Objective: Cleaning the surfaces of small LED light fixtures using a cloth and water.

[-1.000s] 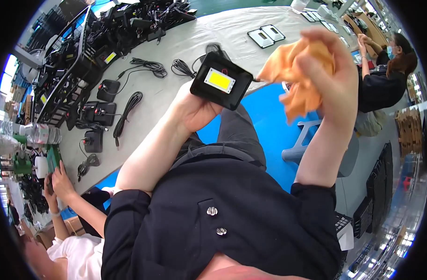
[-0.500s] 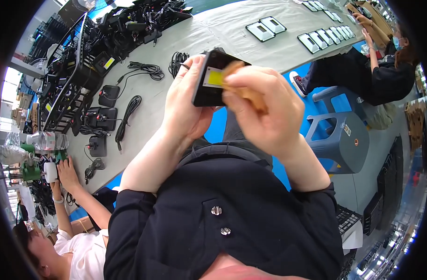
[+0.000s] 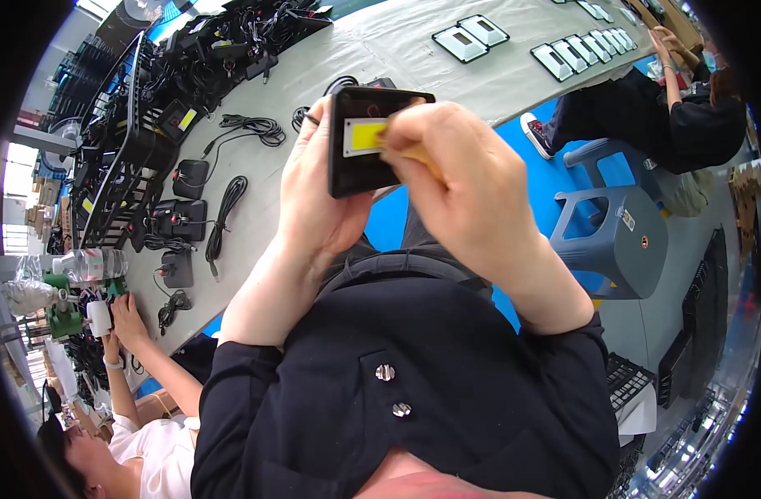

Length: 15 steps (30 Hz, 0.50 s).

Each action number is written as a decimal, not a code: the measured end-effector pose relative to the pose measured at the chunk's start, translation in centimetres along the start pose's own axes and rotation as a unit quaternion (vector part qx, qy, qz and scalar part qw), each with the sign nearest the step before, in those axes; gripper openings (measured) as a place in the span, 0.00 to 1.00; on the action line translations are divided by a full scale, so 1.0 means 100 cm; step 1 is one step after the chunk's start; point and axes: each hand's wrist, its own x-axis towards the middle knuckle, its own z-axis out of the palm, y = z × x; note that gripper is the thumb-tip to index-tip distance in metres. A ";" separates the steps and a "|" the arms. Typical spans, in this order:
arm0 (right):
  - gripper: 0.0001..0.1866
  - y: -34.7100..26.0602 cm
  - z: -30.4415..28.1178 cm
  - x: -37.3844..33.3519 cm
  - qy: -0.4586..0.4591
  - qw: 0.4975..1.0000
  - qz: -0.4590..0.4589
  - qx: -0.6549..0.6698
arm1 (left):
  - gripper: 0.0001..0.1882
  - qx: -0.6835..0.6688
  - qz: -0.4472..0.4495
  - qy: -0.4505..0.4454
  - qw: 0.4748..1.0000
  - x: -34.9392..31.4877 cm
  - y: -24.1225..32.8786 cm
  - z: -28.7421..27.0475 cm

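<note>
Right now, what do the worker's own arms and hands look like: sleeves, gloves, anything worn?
Both hands are bare, no gloves. The left hand has a thin dark ring on one finger. The right hand shows no jewellery. Black sleeves are pushed up near the elbows, forearms uncovered. The black garment has two silver snap buttons.

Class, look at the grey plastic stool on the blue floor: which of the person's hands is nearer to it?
Right. The right hand is at the lamp's face, on the side toward the grey stool; the left hand grips the lamp from the far side, farther off.
</note>
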 end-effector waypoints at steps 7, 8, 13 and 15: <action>0.09 0.008 -0.043 -0.007 0.110 0.960 0.163 0.201 | 0.19 -0.189 -0.059 -0.066 0.978 0.005 0.004 -0.033; 0.08 0.008 -0.046 -0.008 0.116 0.956 0.159 0.218 | 0.19 -0.206 -0.078 -0.087 0.972 0.007 0.003 -0.031; 0.09 0.000 -0.035 0.004 0.162 0.932 0.080 0.314 | 0.20 -0.173 -0.090 -0.115 0.974 0.013 -0.005 -0.028; 0.11 0.000 -0.026 0.010 0.080 0.944 0.068 0.313 | 0.22 -0.175 -0.089 -0.097 0.976 0.015 -0.008 -0.024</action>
